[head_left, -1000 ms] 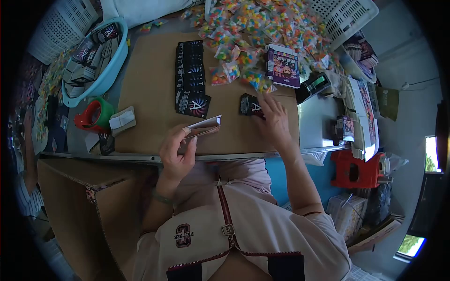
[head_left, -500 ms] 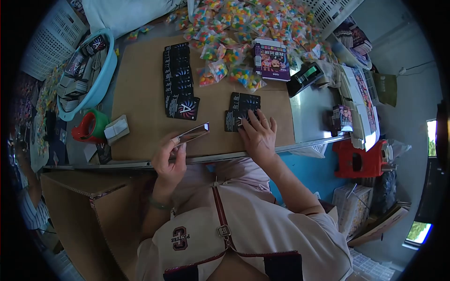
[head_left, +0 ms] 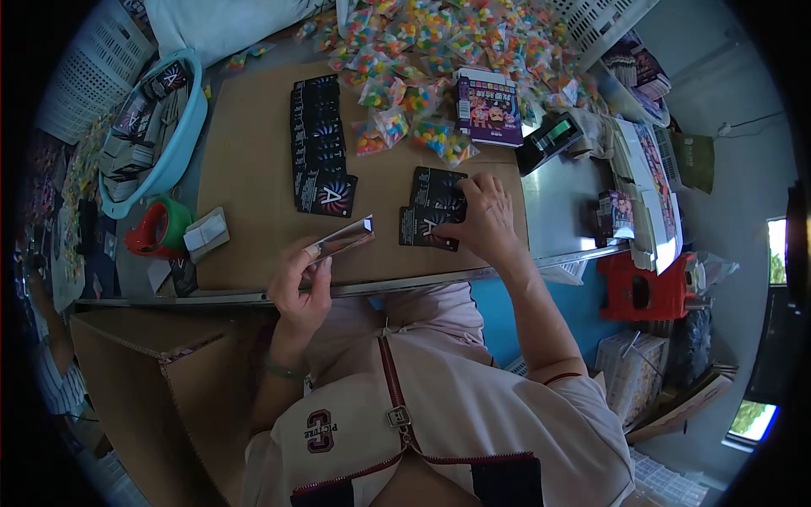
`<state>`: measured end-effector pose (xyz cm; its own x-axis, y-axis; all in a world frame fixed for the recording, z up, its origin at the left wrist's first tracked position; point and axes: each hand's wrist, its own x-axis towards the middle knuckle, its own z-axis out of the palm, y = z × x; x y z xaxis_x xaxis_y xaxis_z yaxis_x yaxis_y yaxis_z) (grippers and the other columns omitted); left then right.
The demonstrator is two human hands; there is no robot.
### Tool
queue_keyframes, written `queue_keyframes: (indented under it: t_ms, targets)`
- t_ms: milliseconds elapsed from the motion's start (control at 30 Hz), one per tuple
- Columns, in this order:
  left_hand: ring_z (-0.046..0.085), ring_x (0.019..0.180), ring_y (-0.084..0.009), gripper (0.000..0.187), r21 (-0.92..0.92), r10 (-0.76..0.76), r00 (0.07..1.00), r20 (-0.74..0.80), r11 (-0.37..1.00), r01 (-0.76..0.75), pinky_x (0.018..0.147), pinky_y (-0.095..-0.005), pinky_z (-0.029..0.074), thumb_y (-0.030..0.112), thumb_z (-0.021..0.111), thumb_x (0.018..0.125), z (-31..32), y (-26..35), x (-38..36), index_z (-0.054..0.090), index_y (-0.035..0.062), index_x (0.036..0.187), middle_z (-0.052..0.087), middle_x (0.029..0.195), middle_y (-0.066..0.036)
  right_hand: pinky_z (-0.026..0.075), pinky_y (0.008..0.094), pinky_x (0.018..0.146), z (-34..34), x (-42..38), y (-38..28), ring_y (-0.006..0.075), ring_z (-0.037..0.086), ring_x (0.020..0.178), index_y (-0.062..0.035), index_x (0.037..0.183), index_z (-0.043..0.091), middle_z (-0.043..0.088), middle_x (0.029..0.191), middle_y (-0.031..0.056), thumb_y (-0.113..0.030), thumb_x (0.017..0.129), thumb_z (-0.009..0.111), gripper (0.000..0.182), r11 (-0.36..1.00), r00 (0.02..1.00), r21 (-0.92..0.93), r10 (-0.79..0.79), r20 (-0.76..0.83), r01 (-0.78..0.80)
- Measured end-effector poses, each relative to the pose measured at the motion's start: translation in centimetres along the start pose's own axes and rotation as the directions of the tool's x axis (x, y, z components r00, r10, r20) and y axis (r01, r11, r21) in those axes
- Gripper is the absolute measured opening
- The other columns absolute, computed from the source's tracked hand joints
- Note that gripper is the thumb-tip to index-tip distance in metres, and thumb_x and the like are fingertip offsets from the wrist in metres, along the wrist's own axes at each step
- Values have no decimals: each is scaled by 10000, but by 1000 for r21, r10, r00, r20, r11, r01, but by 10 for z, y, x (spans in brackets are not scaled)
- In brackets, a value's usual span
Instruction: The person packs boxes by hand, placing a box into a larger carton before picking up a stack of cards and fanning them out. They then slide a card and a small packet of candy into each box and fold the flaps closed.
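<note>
My left hand [head_left: 302,287] pinches a small flat card box [head_left: 345,239] above the front edge of the cardboard sheet. One end of the box faces right and shows a pale edge; its contents are hidden. My right hand [head_left: 490,215] rests over two staggered groups of black cards [head_left: 420,226], thumb on the lower group and fingers by the right edge of the upper one. These cards still lie flat, and the hand is spread, not closed round them. Left of them runs a long overlapping column of black cards [head_left: 321,144] printed with a starburst and a letter A.
Candy packets [head_left: 422,51] heap at the back, beside a purple printed box [head_left: 488,108]. A black device with a green screen [head_left: 549,144] stands right. At left are a blue basket [head_left: 196,114] of cards, a tape dispenser [head_left: 156,228] and pale cards [head_left: 207,232].
My right hand has gone from lying flat on the lower cards to an arched pose at their right side, thumb and fingers spread. The left hand keeps its box nearly still.
</note>
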<state>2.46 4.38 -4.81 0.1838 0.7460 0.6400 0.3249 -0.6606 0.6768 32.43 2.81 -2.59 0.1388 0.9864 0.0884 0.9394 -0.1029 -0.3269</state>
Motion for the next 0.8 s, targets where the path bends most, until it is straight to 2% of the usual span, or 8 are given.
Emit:
queue_keyframes:
  t_ms: [33, 167, 233, 333, 567, 667, 733, 800]
  targets:
    - [623, 697, -150, 248, 1, 1, 1000, -3, 1000, -1, 548, -233, 490, -34, 695, 822, 0, 1, 0, 600, 3, 1048, 676, 1027, -165, 413, 434, 850, -2, 1, -3, 317, 504, 1052, -56, 1107, 606, 534, 1064, 111, -304, 523, 883, 692, 1000, 998, -20, 15, 53, -14]
    - [621, 699, -150, 250, 3, 14, 1000, -14, 1000, -14, 546, -233, 488, -36, 693, 822, 2, 3, 3, 599, -3, 1051, 674, 1027, -168, 412, 431, 848, 3, -7, -7, 315, 507, 1043, -53, 1089, 603, 530, 1059, 112, -302, 537, 879, 665, 1000, 1000, 9, 18, 12, -18]
    - [619, 698, -151, 249, 4, 12, 1000, -14, 1000, -12, 546, -234, 488, -36, 691, 823, 2, 1, 2, 598, -5, 1052, 673, 1028, -169, 409, 432, 838, 10, -17, -8, 314, 510, 1046, -50, 1126, 598, 529, 1077, 115, -298, 555, 873, 681, 1000, 993, 1, -2, -116, 2]
    - [615, 694, -152, 247, 1, 7, 1000, -8, 1000, -7, 548, -234, 486, -32, 691, 825, 2, -1, 1, 598, -5, 1052, 672, 1028, -167, 406, 434, 825, 16, -19, 0, 313, 511, 1056, -65, 1165, 598, 527, 1114, 120, -301, 563, 870, 702, 995, 985, 97, 39, -168, -23]
    - [600, 671, -138, 259, 24, -3, 1000, -3, 1000, 3, 547, -231, 467, -20, 692, 824, -1, -1, -1, 597, 11, 1063, 676, 1013, -148, 412, 454, 865, 13, -29, -6, 337, 513, 1102, -94, 1199, 613, 537, 1183, 131, -273, 567, 874, 707, 1000, 995, -29, -12, -95, 10]
    - [591, 653, -130, 257, 17, 9, 1000, -15, 1000, -9, 536, -224, 458, -18, 689, 826, 1, -2, 0, 594, 12, 1063, 678, 1013, -146, 398, 474, 894, 11, -36, -12, 366, 491, 1148, -107, 1227, 605, 507, 1265, 160, -275, 583, 867, 716, 1000, 999, 17, -7, -46, 8]
    - [589, 647, -126, 255, 11, -3, 1000, -13, 1000, 3, 532, -220, 455, -17, 689, 826, 2, -1, 2, 593, 11, 1061, 678, 1015, -145, 374, 470, 918, 13, -37, -15, 371, 467, 1162, -94, 1214, 594, 428, 1357, 193, -298, 582, 869, 718, 1000, 990, 14, 27, -139, -25]
    - [587, 641, -123, 253, 10, -15, 1000, -12, 1000, 15, 528, -217, 452, -17, 688, 827, 2, -1, 3, 592, 10, 1059, 678, 1016, -144, 366, 472, 935, 14, -36, -10, 379, 452, 1187, -89, 1217, 590, 391, 1395, 209, -304, 577, 873, 732, 999, 992, 6, 54, -115, -54]
